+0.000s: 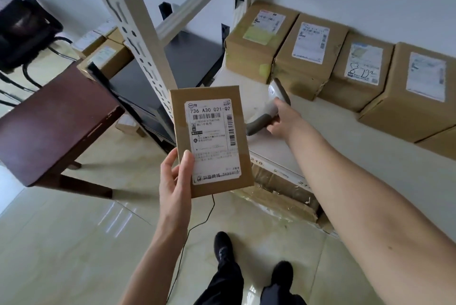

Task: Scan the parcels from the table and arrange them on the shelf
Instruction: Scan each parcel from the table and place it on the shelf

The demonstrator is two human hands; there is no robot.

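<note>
2 hands busy: left hand [174, 178] grips parcel [212, 140], right hand [283, 119] grips scanner [267, 107] over shelf [345, 137].

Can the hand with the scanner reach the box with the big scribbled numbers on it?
Probably yes. The right hand is already over the shelf, the scribbled box sits just beyond, nothing between, but it grips the scanner.

Flat brown parcel [212, 141] upright, label facing camera; scanner [269, 107] over shelf [345, 156].

Both forearms are bare, with no sleeves, watch or rings showing. The person wears black trousers [249, 290]. The shoes [223, 246] are black too.
</note>
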